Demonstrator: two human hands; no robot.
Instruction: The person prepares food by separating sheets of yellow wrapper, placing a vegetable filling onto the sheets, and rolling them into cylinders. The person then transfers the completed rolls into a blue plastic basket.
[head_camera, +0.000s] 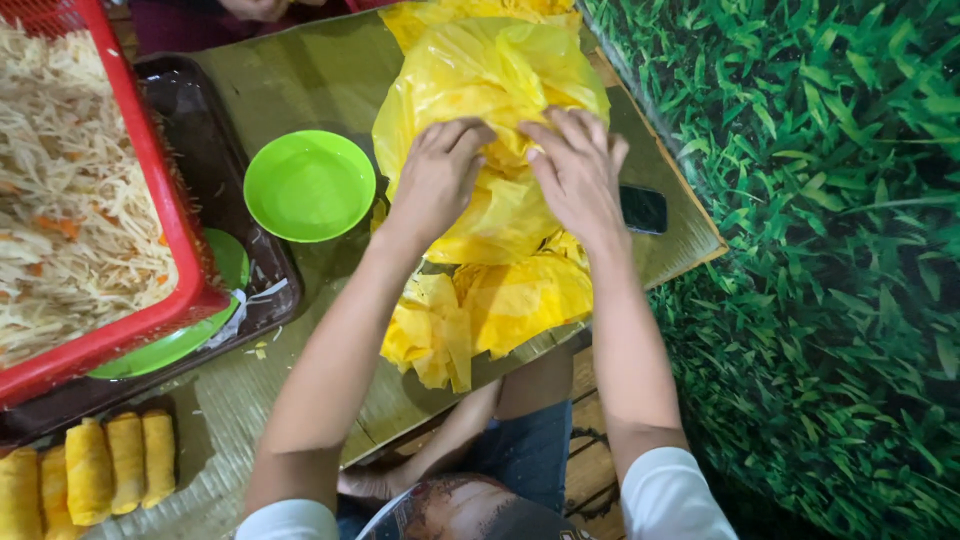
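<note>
Right now my left hand (437, 170) and right hand (578, 170) both pinch the yellow plastic bag (490, 90) at its bunched mouth, fingers curled; next, I'd judge, a steady pull apart.

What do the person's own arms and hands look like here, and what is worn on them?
Both hands, the left hand and the right hand, are bare: no gloves, and no rings, watch or bracelet show. The forearms are uncovered down to the elbows. Short white sleeves cover the upper arms at the bottom edge of the picture. No markings are visible on the sleeves.
</note>
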